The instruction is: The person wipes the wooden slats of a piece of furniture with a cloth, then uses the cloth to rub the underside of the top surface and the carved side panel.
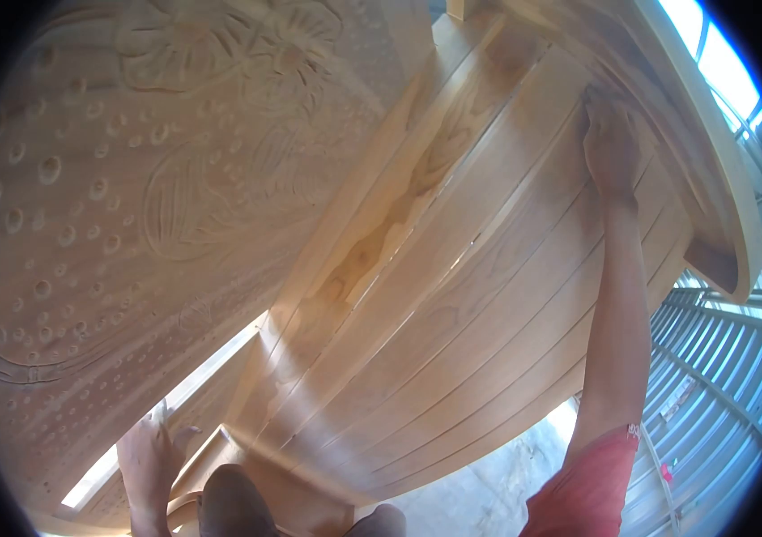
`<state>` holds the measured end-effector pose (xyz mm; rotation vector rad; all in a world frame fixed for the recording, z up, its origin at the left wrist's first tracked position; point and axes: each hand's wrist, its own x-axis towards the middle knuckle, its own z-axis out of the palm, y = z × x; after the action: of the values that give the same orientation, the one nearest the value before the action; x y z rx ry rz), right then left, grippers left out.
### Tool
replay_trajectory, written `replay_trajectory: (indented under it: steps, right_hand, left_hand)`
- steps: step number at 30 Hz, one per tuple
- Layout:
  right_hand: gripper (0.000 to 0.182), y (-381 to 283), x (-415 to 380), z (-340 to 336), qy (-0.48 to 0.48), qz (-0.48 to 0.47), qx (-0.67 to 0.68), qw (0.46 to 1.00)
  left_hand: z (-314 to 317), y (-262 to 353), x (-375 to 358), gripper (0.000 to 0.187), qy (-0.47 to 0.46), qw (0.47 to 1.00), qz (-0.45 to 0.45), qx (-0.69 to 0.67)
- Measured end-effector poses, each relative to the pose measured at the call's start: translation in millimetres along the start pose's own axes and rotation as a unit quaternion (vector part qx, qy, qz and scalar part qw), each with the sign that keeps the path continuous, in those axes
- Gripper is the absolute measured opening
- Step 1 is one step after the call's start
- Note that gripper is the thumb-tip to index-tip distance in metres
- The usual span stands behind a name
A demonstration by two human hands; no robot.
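A large pale wooden bench fills the view, with a slatted seat (479, 295) and a carved backrest (220, 192). At the upper right, my right hand (612, 148) presses on the slats close to the curved armrest (712, 152). Its fingers are bent and held together; whatever lies beneath them is hidden. Low on the left, my left hand (150, 461) rests by the backrest's lower edge, at the bright gap between backrest and seat. The thumb points away from the other fingers, whose tips are partly lost in glare.
My knees (236, 501) are close against the seat's front edge. Grey floor (479, 483) shows below the bench. A ribbed metal shutter or fence (712, 376) stands on the right. Narrow gaps run between several slats, and a band of sunlight crosses them.
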<state>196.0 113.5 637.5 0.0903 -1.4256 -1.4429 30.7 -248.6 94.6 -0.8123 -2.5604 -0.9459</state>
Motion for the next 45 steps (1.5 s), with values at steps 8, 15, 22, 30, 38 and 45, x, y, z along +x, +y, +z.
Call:
replay_trajectory:
  steps: [8, 15, 22, 30, 38, 45]
  right_hand:
    - [0.029, -65, 10, 13, -0.082, 0.043, 0.003, 0.996]
    - [0.039, -37, 35, 43, -0.023, 0.035, 0.001, 0.999]
    - [0.027, -155, -48, -18, -0.133, 0.068, 0.032, 0.988]
    - [0.025, -296, -161, -186, -0.272, 0.373, 0.588, 0.665]
    - [0.027, -374, -251, -269, -0.334, 0.596, 0.698, 0.215]
    - [0.059, -348, -280, -282, -0.189, 0.711, 0.627, 0.255]
  left_hand:
    - [1, 1, -2, 0.058, 0.032, 0.999, 0.012, 0.003]
    - [1, 1, 0, 0.056, 0.037, 0.999, 0.011, 0.020]
    - [-2, 3, 0, 0.059, 0.014, 1.000, -0.001, 0.021]
    - [5, 17, 2, 0.038, 0.168, 0.976, 0.126, -0.050]
    - [111, 150, -43, 0.028, -0.269, 0.696, 0.043, -0.664]
    - [129, 191, -29, 0.018, -0.460, 0.439, -0.023, -0.771]
